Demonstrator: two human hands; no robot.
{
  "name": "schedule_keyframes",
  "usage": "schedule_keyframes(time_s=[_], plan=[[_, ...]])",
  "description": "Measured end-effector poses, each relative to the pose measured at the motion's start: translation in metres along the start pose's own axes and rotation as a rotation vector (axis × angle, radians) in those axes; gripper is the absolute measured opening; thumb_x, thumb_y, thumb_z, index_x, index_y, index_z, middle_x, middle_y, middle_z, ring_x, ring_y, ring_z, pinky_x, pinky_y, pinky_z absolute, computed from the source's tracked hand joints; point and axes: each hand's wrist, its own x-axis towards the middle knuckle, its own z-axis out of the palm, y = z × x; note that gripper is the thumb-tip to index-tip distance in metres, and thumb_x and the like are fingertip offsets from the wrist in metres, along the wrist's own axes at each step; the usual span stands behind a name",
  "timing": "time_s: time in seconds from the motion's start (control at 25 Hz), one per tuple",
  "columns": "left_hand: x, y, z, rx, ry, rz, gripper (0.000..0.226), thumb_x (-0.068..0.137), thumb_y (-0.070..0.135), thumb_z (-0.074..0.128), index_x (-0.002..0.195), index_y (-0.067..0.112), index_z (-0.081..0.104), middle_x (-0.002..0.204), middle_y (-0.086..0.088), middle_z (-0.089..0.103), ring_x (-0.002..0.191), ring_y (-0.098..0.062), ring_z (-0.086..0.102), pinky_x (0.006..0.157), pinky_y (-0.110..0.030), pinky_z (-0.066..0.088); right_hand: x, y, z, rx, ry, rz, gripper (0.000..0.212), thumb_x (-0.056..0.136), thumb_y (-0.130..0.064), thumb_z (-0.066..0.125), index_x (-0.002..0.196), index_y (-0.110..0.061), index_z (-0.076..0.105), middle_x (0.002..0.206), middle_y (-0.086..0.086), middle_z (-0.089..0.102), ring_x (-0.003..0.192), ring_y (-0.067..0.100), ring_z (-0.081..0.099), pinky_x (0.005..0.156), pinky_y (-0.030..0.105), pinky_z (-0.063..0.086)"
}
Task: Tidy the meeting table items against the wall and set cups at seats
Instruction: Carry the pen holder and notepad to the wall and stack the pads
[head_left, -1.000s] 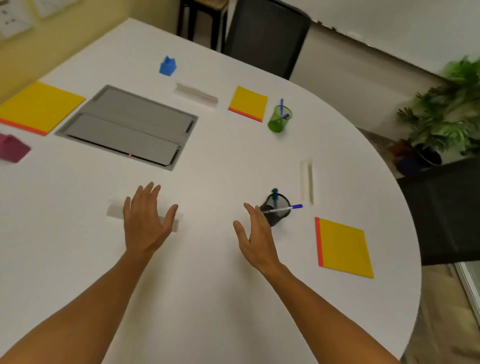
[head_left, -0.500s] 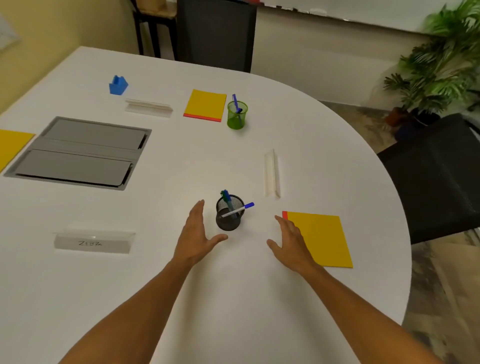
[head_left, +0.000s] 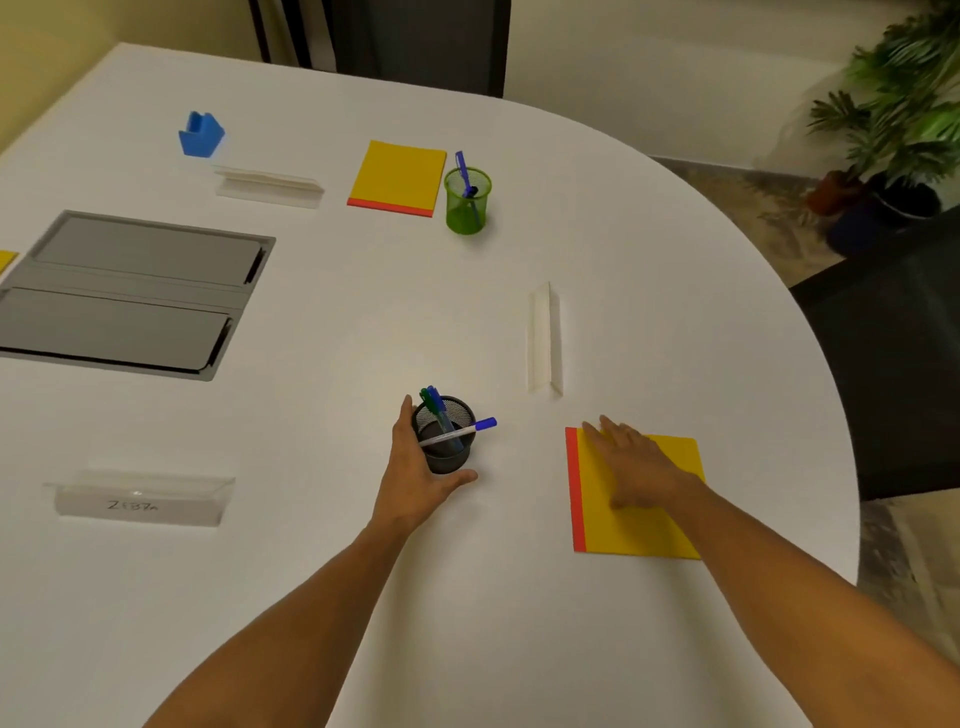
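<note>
Two hands work apart: your left hand (head_left: 415, 467) curls around the black mesh cup (head_left: 445, 441), light, stiff, top-heavy with pens (head_left: 441, 415), so hold low on its wall; your right hand (head_left: 639, 467) lies flat on the floppy yellow notepad (head_left: 634, 530) near the table (head_left: 493, 623) edge.

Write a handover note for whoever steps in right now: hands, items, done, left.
Left hand: curled round the black mesh pen cup, cup on the table.
Right hand: flat on the near yellow pad.
Green pen cup sits beside the far yellow pad. Three clear name stands and the blue holder lie scattered.
Done: nothing visibly tidied.
Left: gather items against the wall, set cups at seats.
</note>
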Motion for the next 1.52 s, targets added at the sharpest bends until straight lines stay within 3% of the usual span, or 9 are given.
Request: schedule_keyframes(time_s=[0.2,0.36,0.56,0.76,0.88,1.12,1.32,1.4,1.52], plan=[[0.008,-0.001,0.008,-0.047,0.109,0.012,0.102,0.068,0.041,0.090,0.149,0.032,0.028,0.148,0.012,0.046,0.132,-0.008,0.050,0.109,-0.031,0.047,0.024,0.004,-0.001,-0.121,0.015,-0.011,0.142,0.056,-0.045,0.094,0.158,-0.035,-0.004,0.155,0.010,0.020,0.141,0.035,0.027,0.105,0.051,0.041],[0.004,0.003,0.005,-0.044,0.152,0.015,0.085,0.069,0.043,0.089,0.137,0.037,0.037,0.135,0.016,0.055,0.120,-0.004,0.057,0.095,-0.014,0.050,0.023,0.008,0.006,-0.113,0.011,0.039,0.141,0.050,-0.058,0.093,0.156,-0.029,0.005,0.145,0.010,0.033,0.135,0.034,0.035,0.105,0.050,0.039],[-0.014,0.004,-0.013,-0.047,0.172,0.020,0.084,0.067,0.044,0.089,0.133,0.044,0.037,0.131,0.020,0.056,0.117,0.001,0.058,0.086,-0.003,0.046,0.002,0.004,0.008,0.068,0.072,0.090,0.093,0.059,-0.060,0.088,0.130,-0.023,0.041,0.130,0.006,0.043,0.123,0.026,0.042,0.096,0.040,0.047],[-0.045,0.004,-0.036,-0.027,0.192,0.024,0.086,0.066,0.045,0.089,0.133,0.047,0.035,0.130,0.023,0.056,0.117,0.006,0.056,0.084,-0.003,0.045,-0.031,-0.014,0.010,0.282,-0.079,0.013,0.065,0.069,-0.046,0.089,0.110,-0.023,0.045,0.117,0.003,0.060,0.102,0.021,0.061,0.088,0.037,0.056],[-0.068,0.005,-0.054,-0.019,0.227,0.031,0.086,0.064,0.048,0.089,0.131,0.051,0.034,0.129,0.025,0.056,0.115,0.008,0.056,0.082,-0.003,0.046,-0.054,-0.032,-0.013,0.237,-0.173,-0.101,0.046,0.074,-0.046,0.085,0.090,-0.029,0.046,0.106,-0.003,0.061,0.091,0.015,0.057,0.074,0.027,0.049],[-0.116,-0.003,-0.108,-0.018,0.305,0.036,0.094,0.061,0.054,0.088,0.135,0.045,0.031,0.131,0.019,0.055,0.115,-0.001,0.059,0.090,-0.016,0.051,-0.098,-0.092,-0.065,0.210,-0.334,-0.238,0.054,0.084,-0.026,0.078,0.132,-0.032,0.054,0.119,-0.005,0.052,0.106,0.027,0.064,0.072,0.034,0.063],[-0.146,-0.008,-0.173,0.008,0.394,0.057,0.096,0.061,0.051,0.089,0.138,0.036,0.034,0.131,0.013,0.054,0.117,-0.008,0.058,0.096,-0.026,0.053,-0.129,-0.129,-0.134,0.735,-0.165,-0.289,0.025,0.084,-0.010,0.073,0.108,-0.012,0.071,0.096,0.014,0.075,0.084,0.033,0.076,0.064,0.038,0.063],[-0.157,-0.012,-0.207,0.020,0.452,0.068,0.095,0.062,0.049,0.089,0.139,0.034,0.035,0.132,0.012,0.054,0.118,-0.008,0.057,0.097,-0.027,0.053,-0.137,-0.140,-0.160,1.069,-0.063,-0.290,0.030,0.085,-0.005,0.073,0.114,-0.009,0.068,0.101,0.016,0.076,0.088,0.034,0.076,0.068,0.039,0.063],[-0.170,-0.021,-0.258,0.021,0.541,0.063,0.096,0.066,0.044,0.089,0.143,0.028,0.033,0.139,0.007,0.049,0.122,-0.011,0.053,0.096,-0.022,0.051,-0.143,-0.179,-0.175,1.273,-0.151,-0.356,0.046,0.078,0.005,0.075,0.119,-0.012,0.066,0.114,0.013,0.075,0.098,0.038,0.074,0.072,0.044,0.062]])
